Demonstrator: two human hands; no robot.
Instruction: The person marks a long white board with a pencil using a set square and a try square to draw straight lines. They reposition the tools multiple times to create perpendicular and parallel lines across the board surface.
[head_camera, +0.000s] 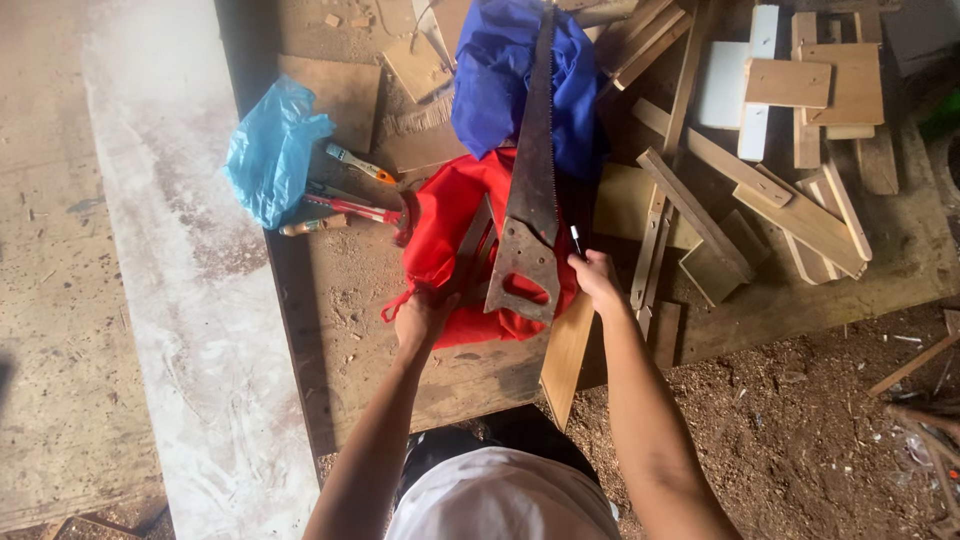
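A hand saw with a worn wooden handle lies across a red cloth bag and a blue cloth bag on the workbench. My left hand grips a flat metal tool, possibly a square, at the bag's near edge. Just right of the saw handle, my right hand pinches a thin pen-like object. A wooden board juts off the bench edge below my right hand.
A light blue plastic bag, a small brush and red-handled tools lie left of the red bag. Several wood offcuts and slats crowd the right side. A pale long plank runs along the left. Sawdust covers the floor.
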